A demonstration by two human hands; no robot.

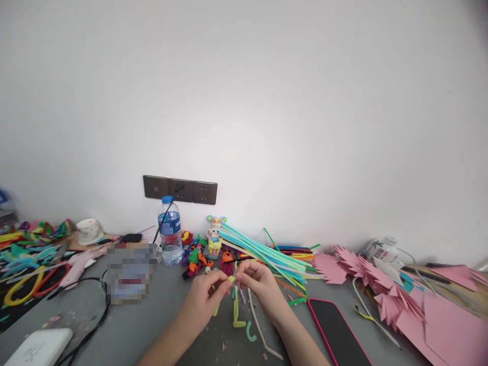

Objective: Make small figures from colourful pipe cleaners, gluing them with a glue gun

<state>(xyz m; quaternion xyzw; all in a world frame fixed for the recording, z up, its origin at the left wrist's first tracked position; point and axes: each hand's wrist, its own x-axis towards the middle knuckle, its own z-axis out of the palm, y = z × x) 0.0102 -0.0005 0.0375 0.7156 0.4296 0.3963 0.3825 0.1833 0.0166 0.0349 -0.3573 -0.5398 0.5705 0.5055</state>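
Observation:
My left hand (204,300) and my right hand (263,290) meet above the middle of the grey table. Their fingertips pinch a small pale-yellow pipe cleaner piece (231,279) from either side. Below the fingers runs a yellow pipe cleaner (236,307), bent at its lower end; whether it joins the pinched piece I cannot tell. Close to it on the table are a curled mint-green pipe cleaner (250,331) and a long cream pipe cleaner (261,330) beside my right wrist. A colourful figurine (214,241) stands behind the hands, near dark, multicoloured fuzzy pieces (196,256).
A bundle of turquoise pipe cleaners (263,249) lies behind my right hand. A water bottle (170,236), a pink glue gun (78,267) and scissors (26,290) are leftward. On the right are a phone (337,330) and folded pink paper (366,272). A black cable (102,310) crosses the left side.

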